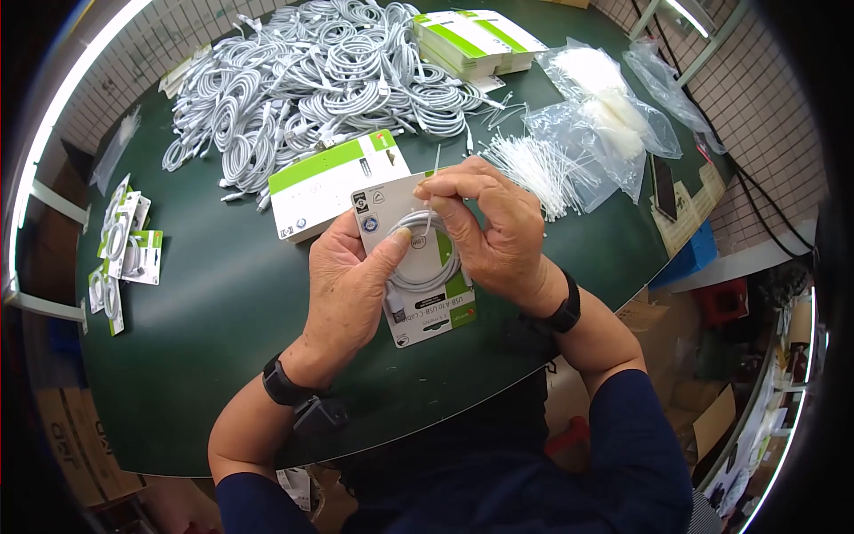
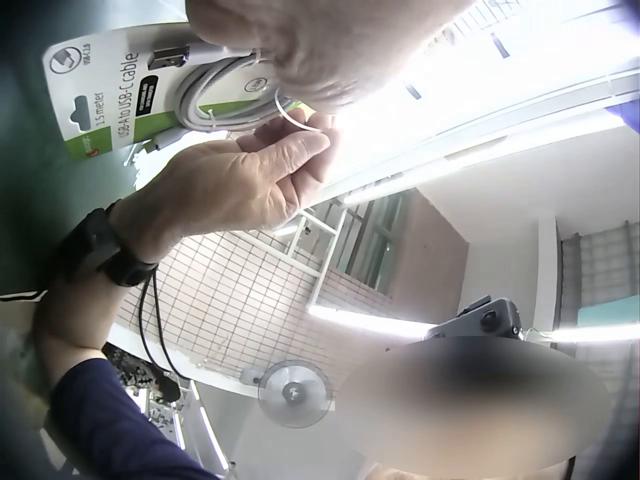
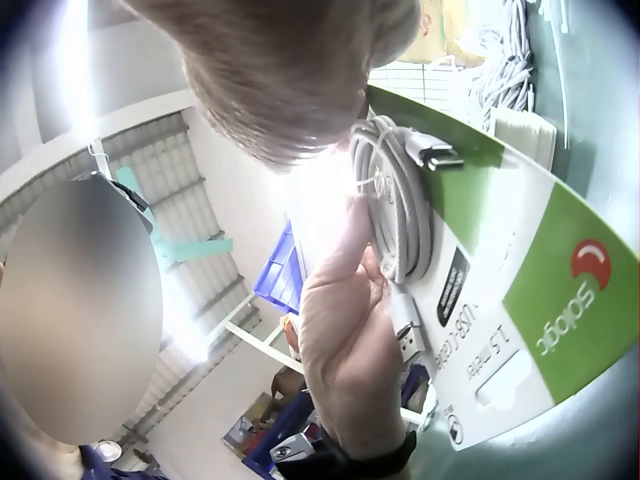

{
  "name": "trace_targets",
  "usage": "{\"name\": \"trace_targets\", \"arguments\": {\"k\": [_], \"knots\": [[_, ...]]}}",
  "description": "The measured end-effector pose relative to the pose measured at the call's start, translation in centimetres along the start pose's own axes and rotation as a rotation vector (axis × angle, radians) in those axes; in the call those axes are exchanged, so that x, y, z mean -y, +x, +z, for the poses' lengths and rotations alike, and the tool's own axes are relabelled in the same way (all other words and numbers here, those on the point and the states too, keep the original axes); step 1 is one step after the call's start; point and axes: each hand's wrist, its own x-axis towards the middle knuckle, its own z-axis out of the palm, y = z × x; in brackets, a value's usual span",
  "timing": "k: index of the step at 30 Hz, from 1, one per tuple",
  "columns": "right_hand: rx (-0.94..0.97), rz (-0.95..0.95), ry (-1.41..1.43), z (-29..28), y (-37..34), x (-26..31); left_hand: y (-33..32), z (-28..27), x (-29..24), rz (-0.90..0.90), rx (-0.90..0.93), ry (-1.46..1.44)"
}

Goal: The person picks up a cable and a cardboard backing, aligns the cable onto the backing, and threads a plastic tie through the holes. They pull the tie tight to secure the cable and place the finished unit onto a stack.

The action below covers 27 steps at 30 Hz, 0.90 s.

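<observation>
My left hand grips a white and green card printed "USB-A to USB-C cable", its thumb pressing a coiled white cable flat against the card. The right hand pinches a thin white cable tie between thumb and index finger, at the coil's upper side. In the left wrist view, the cable tie curves from the coil into the right hand's fingertips. The right wrist view shows the cable's USB-A plug and its USB-C plug beside the card's printed face.
Behind the hands lies a big heap of coiled cables, with a stack of cards before it and more cards at the back. Loose cable ties, plastic bags and a phone are rightward; carded cables lie left.
</observation>
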Motion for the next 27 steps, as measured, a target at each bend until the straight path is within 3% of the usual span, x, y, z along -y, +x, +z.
{"name": "trace_targets", "arguments": {"k": [8,27], "knots": [[0.124,-0.208,-0.127,-0.8,0.0,-0.4,0.2,0.0,-0.2,0.021,-0.006,0.018],[0.103,-0.241,-0.129,-0.9,-0.4,0.2,0.2,-0.2,-1.0,0.08,0.013,0.084]]}}
